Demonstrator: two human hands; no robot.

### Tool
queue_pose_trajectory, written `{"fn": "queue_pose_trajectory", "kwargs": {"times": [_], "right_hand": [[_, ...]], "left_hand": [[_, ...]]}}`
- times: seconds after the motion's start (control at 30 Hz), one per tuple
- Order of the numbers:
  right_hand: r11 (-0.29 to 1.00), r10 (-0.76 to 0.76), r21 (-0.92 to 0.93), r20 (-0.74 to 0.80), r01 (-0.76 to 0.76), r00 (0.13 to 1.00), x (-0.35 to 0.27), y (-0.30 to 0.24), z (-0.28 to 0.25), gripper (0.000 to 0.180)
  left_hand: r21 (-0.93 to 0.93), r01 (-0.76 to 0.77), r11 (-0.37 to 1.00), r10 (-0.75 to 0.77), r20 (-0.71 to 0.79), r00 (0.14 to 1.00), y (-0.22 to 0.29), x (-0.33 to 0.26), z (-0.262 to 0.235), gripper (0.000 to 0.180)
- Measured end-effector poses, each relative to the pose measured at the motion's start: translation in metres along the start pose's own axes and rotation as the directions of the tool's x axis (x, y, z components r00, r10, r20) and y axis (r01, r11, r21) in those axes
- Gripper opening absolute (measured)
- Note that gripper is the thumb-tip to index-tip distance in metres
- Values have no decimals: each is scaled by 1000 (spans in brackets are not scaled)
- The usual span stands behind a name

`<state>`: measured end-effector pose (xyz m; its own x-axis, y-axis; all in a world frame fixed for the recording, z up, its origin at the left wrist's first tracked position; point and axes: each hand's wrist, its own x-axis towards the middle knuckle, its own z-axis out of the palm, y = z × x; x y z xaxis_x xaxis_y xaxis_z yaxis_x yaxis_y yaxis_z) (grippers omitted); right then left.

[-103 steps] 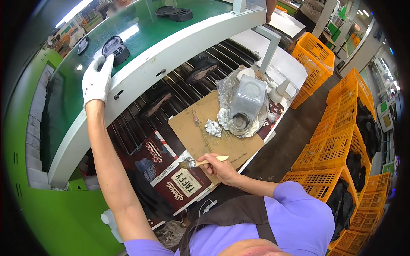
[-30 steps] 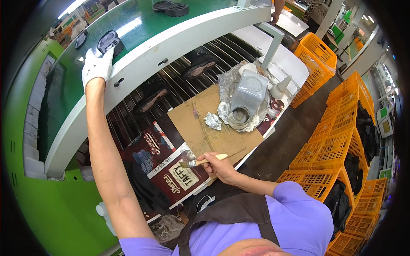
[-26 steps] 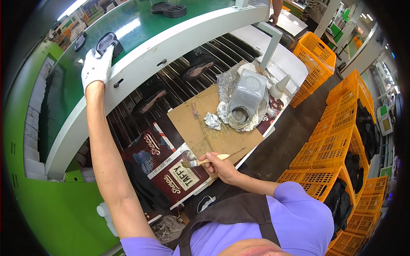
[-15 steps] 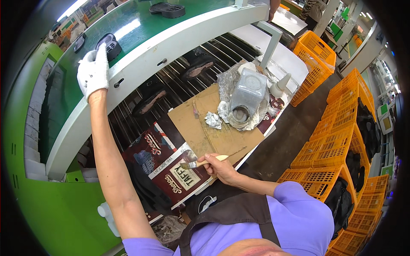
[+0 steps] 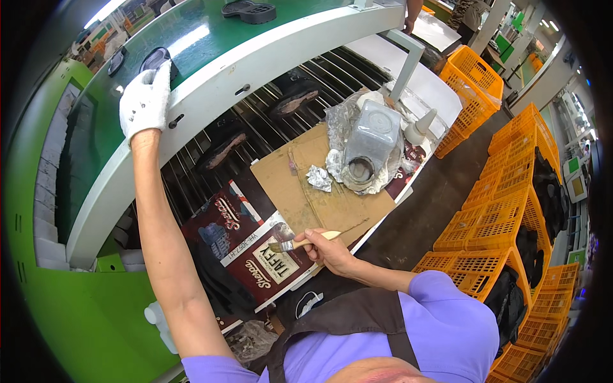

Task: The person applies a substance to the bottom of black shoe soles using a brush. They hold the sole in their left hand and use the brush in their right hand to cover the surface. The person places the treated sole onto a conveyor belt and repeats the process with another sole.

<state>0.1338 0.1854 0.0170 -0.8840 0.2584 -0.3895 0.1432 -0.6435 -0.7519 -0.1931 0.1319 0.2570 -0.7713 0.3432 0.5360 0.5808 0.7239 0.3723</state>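
My left hand (image 5: 145,105), in a white glove, reaches over the machine's pale frame onto the green belt. Its fingers are closed on the near end of a dark shoe sole (image 5: 155,59), partly covering it. A smaller dark sole piece (image 5: 116,62) lies just left of it, and another dark sole (image 5: 250,11) is farther along the belt. My bare right hand (image 5: 329,251) grips a flat brush (image 5: 285,245) by its pale handle, bristles pointing left, above the printed box board. Beyond it, a clear plastic container (image 5: 372,137) lies tilted on crumpled plastic on a cardboard sheet (image 5: 306,191).
Two dark shoe uppers (image 5: 223,145) (image 5: 297,99) rest on the roller rack below the frame. A white nozzle bottle (image 5: 418,127) stands beside the container. Stacked orange crates (image 5: 479,223) with black items line the right side. At the top, another person's hand (image 5: 410,24) shows.
My left hand has shifted slightly to the right and closed over the sole's near end; the sole has moved a little up and left. My right hand and brush stay nearly still.
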Motion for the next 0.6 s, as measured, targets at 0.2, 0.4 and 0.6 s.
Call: {"fn": "queue_pose_trajectory", "kwargs": {"times": [0.2, 0.4, 0.6], "right_hand": [[1000, 10, -3, 4, -10, 1000, 1, 1, -1, 32], [1000, 22, -13, -6, -22, 1000, 0, 0, 1, 32], [1000, 13, -14, 0, -13, 1000, 1, 4, -1, 31]], "left_hand": [[13, -6, 1000, 5, 28, 1000, -1, 2, 0, 48], [17, -19, 1000, 19, -14, 1000, -2, 0, 2, 48], [16, -24, 1000, 24, -1, 1000, -3, 1, 2, 48]]}}
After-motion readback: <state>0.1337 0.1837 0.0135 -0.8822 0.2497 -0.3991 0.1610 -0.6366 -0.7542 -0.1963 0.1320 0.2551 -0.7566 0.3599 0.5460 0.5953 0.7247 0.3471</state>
